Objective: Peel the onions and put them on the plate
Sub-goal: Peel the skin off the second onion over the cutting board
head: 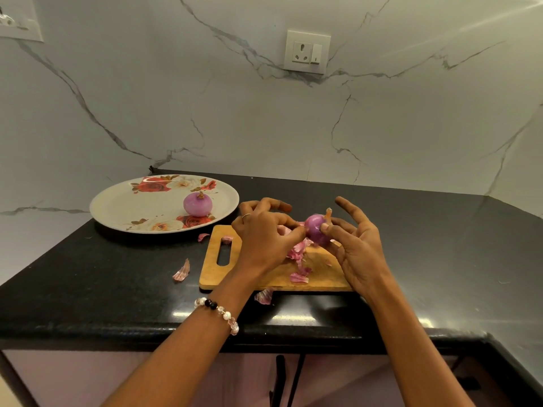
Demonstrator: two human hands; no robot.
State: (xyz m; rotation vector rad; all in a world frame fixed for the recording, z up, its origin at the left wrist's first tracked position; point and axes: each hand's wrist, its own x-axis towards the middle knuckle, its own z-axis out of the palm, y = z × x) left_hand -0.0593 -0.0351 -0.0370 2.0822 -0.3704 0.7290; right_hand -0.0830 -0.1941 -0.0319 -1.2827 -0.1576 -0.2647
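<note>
Onion [316,232] held just above the board [273,277], between both hands. Left hand [264,233] at its left side, fingertips pinched against the skin there, index and middle fingers raised and bent over the board's far edge. Right hand [357,248] at its right side, thumb pressed on the bulb, remaining fingers spread and nearly straight; dry stalk poking up beside that thumb. Underside of the onion and the exact left-hand pinch point hidden by fingers; hard to tell whether a strip of skin is caught there. Peels [298,257] heaped on the board under the onion, partly covered by the left hand, with stray scraps off the board's left and near edges. Plate [117,207] left of and behind the board, a second onion [197,204] resting on its near-right part, stem up. Board's near-right corner blocked by the right wrist.
</note>
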